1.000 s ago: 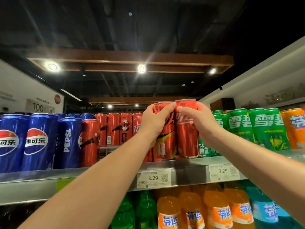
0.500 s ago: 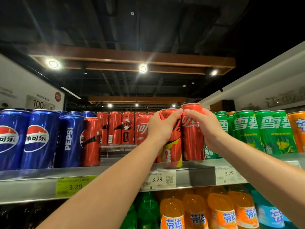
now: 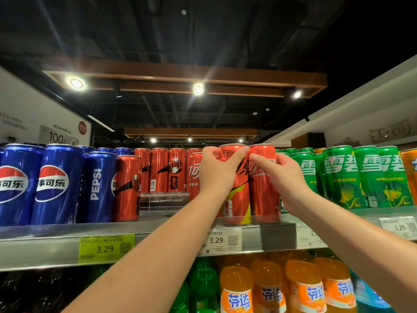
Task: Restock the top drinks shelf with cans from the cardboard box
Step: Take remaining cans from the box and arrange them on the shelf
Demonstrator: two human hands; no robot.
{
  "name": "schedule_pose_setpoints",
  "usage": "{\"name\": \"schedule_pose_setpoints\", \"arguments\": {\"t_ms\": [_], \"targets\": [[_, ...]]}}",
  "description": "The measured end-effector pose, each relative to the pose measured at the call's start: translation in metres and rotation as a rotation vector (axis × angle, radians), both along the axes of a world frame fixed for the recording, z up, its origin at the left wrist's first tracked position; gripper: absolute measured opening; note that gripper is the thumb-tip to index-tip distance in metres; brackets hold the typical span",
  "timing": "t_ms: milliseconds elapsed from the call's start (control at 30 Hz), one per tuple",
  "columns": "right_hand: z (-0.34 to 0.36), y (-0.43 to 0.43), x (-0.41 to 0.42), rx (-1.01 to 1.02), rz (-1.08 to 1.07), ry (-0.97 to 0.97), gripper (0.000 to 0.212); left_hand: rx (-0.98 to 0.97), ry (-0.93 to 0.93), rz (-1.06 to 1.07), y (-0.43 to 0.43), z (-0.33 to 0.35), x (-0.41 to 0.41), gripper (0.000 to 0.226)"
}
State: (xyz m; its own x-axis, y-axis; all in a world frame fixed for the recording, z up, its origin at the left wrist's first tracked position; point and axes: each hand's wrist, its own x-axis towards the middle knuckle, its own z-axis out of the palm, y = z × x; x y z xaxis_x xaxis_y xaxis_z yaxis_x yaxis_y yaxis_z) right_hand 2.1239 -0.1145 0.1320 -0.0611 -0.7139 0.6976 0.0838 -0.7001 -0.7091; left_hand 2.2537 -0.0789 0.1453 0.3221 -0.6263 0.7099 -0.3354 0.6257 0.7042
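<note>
two bare forearms reach up from the bottom of the view. beneath them, on the lower tier, stand orange soda bottles (image 3: 268, 288) with green bottles (image 3: 203, 283) to their left. above these runs the top shelf (image 3: 56, 242), a grey metal lip carrying a green price tag (image 3: 106, 248) and a white price tag (image 3: 222, 240), both reading 3.29.

at the front lip stand two slim red cans, upright and touching side by side. the left hand (image 3: 216, 172) has its fingers curled round the upper part of the left red can (image 3: 239, 199). the right hand (image 3: 286, 177) wraps the right red can (image 3: 262, 195), index finger laid across its front.

to the left along the shelf are blue pepsi cans (image 3: 56, 184), then one red can at the front. behind it a clear riser (image 3: 164, 199) carries a back row of red cans (image 3: 159, 170). to the right stand green cans (image 3: 340, 177), with an orange can (image 3: 409, 168) at the frame's edge.

beyond the shelf the ceiling is dark, crossed by wooden beams (image 3: 185, 75) set with bright spotlights (image 3: 198, 89). a white wall on the left bears a sign (image 3: 56, 137) reading 100, and a white bulkhead (image 3: 361, 102) slants along the right.
</note>
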Motion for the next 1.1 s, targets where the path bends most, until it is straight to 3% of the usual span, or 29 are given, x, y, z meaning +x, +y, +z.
{"name": "schedule_pose_setpoints", "arguments": {"t_ms": [267, 400, 900, 1100], "targets": [[-0.019, 0.003, -0.026, 0.061, -0.056, 0.215, 0.043, 0.09, -0.158, 0.008, 0.009, -0.021, 0.015, 0.041], [-0.02, 0.007, -0.029, 0.109, -0.119, 0.315, 0.058, 0.136, -0.203, -0.023, 0.018, -0.026, 0.023, 0.057], [-0.025, 0.025, -0.029, 0.074, -0.173, 0.383, 0.051, 0.149, -0.295, 0.197, 0.034, -0.033, 0.015, 0.044], [-0.032, 0.043, -0.031, 0.064, -0.414, 0.724, 0.031, 0.217, -0.467, 0.4, 0.061, -0.045, 0.019, 0.046]]}}
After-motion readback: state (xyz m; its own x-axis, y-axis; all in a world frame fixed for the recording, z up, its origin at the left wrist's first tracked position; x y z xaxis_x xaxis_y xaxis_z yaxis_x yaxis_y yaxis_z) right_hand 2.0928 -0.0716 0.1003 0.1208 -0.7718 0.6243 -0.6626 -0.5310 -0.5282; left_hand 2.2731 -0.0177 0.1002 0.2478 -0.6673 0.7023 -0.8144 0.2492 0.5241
